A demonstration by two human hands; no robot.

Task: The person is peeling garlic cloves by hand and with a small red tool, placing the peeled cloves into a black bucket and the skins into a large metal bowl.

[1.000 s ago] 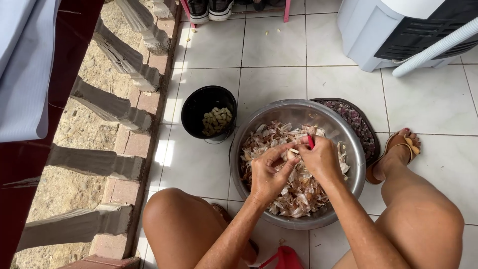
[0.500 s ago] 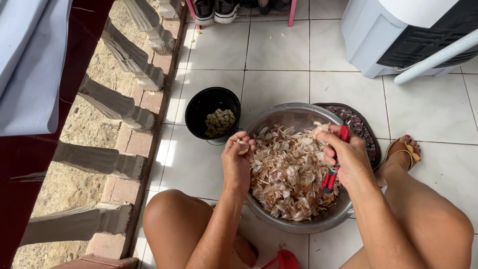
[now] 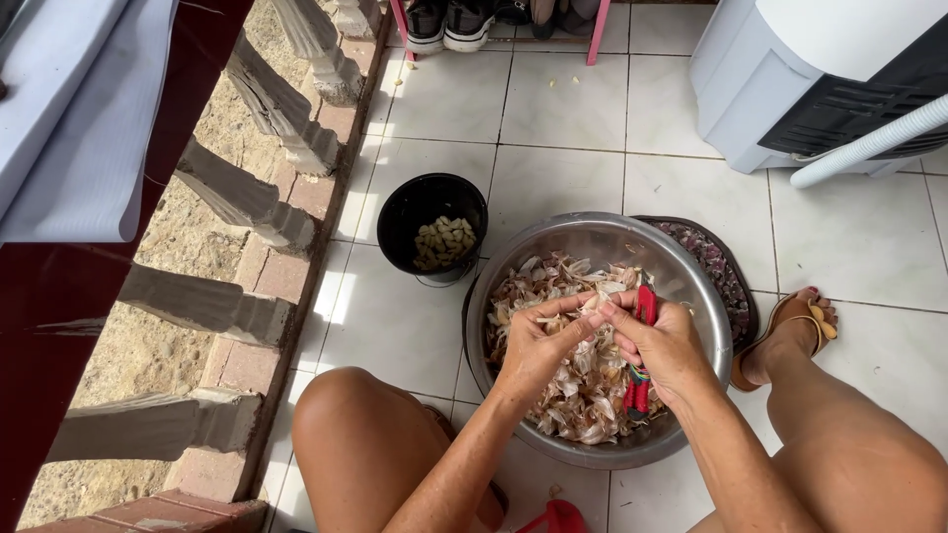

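Observation:
A large steel bowl (image 3: 691, 276) sits on the tiled floor between my knees, filled with papery garlic skins (image 3: 583, 395). Over its middle my left hand (image 3: 538, 341) and my right hand (image 3: 667, 345) meet, fingertips pinching a small garlic piece (image 3: 595, 303) together. My right hand also grips a red-handled knife (image 3: 640, 390), its handle running down past the palm. A black bucket (image 3: 400, 222) with peeled cloves (image 3: 442, 242) stands just left of the bowl.
A dark basket (image 3: 726, 281) of reddish bits lies behind the bowl's right side. A concrete balustrade (image 3: 247, 202) runs along the left. A white appliance (image 3: 810, 79) with a hose stands at back right, shoes (image 3: 444, 22) at the back. My sandalled right foot (image 3: 790, 331) rests beside the bowl.
My left hand has come back from the bucket side to the bowl's middle. My right hand moved left from the bowl's right rim, and both now meet on a garlic piece.

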